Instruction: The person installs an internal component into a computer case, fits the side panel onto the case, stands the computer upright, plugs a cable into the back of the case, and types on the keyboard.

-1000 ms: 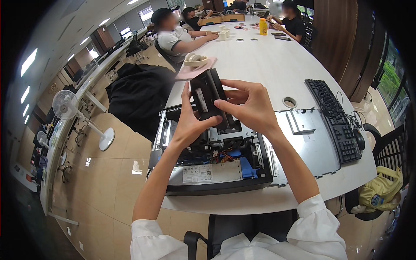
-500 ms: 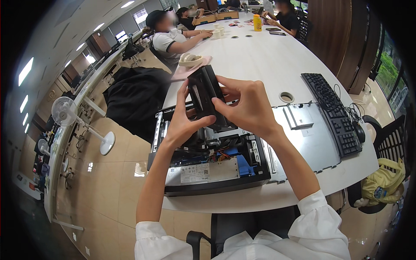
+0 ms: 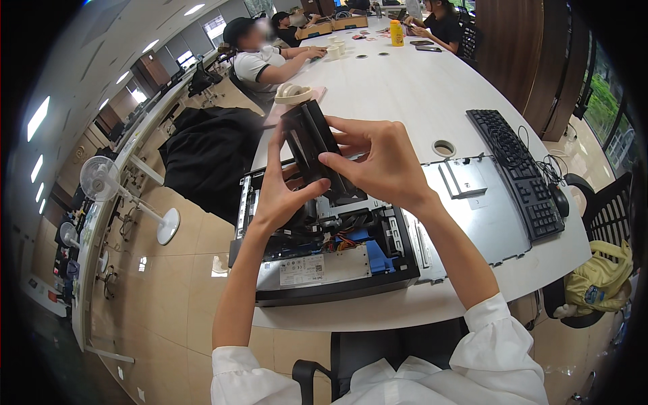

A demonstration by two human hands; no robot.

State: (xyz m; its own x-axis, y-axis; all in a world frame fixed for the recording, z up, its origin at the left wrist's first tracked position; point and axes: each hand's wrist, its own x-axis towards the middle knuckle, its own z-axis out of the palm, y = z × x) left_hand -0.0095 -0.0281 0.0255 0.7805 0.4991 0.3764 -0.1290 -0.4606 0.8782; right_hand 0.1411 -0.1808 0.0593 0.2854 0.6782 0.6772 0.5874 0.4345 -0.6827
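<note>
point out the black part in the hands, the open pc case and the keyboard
black part [image 3: 312, 145], head view, on its ribbed front face above the fingers
pc case [image 3: 337, 287], head view, on its near front wall
keyboard [image 3: 516, 169], head view, on the middle rows of keys

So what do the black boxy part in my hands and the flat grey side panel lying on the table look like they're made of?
The black boxy part held by both hands looks like moulded matt plastic: dull, ribbed faces with no glint, though painted metal can't be ruled out. The flat grey side panel looks like bare sheet metal: thin, pale grey, with an even satin sheen and folded tabs.
</note>
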